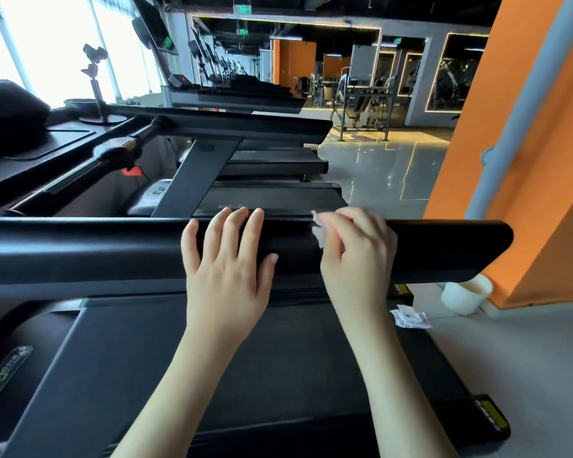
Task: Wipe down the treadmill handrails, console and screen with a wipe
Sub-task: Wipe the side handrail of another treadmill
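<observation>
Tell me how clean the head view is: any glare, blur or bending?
Head view: windows at upper left are blown out white; wide-angle bending curves the pillar and handrail; floor shows glare streaks; both hands, left and right, and the wipe are sharp.

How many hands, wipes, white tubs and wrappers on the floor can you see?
Hands: 2, left hand and right hand
Wipe: 1
White tub: 1
Wrapper pile on the floor: 1, pieces too small to count
Total: 5
</observation>
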Available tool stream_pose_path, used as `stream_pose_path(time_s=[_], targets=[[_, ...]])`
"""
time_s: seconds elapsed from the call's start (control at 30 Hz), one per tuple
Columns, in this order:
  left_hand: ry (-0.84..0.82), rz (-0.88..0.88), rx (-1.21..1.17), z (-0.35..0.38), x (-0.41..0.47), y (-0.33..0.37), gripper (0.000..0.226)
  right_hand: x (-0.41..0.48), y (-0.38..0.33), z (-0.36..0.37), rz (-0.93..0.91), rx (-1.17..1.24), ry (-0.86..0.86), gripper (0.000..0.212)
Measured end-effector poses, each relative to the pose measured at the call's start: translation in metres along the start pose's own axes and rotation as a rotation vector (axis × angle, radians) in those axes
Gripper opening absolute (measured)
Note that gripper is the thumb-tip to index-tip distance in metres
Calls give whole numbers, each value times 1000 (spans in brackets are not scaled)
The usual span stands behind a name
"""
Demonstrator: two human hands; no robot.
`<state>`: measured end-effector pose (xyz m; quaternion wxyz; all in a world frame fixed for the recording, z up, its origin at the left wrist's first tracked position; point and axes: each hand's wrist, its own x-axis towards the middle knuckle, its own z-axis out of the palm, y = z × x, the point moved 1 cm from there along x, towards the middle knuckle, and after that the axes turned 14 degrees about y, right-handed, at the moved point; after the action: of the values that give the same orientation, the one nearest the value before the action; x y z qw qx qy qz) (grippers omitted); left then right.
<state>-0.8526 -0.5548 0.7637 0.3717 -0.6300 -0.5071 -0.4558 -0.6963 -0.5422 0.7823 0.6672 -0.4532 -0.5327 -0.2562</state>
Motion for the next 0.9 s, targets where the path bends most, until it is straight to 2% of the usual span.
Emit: stream_pose_path(time_s=[0.13,0.2,0.3,0.47,0.67,0.8,0.9], targets=[[-5,7,6,-1,0,0,50,23,-3,21,71,0,-113,31],[-3,4,-2,-1,0,0,50,16,-17,26,21,61,-199,31],[-2,-5,-16,-2,1,0,50,10,-19,16,-84,71,-224,29],[-8,-5,-8,-4,2,0,49,18,1,13,25,-72,-90,26],[-22,-23,-23,-4,4,0,50,-13,-4,-5,-122,123,-62,17],[-7,-75,-94,-9,6,-7,53,-14,13,-12,70,43,95,19],[15,-115,-58,-12,3,-12,51,-30,-2,-14,109,0,112,24]])
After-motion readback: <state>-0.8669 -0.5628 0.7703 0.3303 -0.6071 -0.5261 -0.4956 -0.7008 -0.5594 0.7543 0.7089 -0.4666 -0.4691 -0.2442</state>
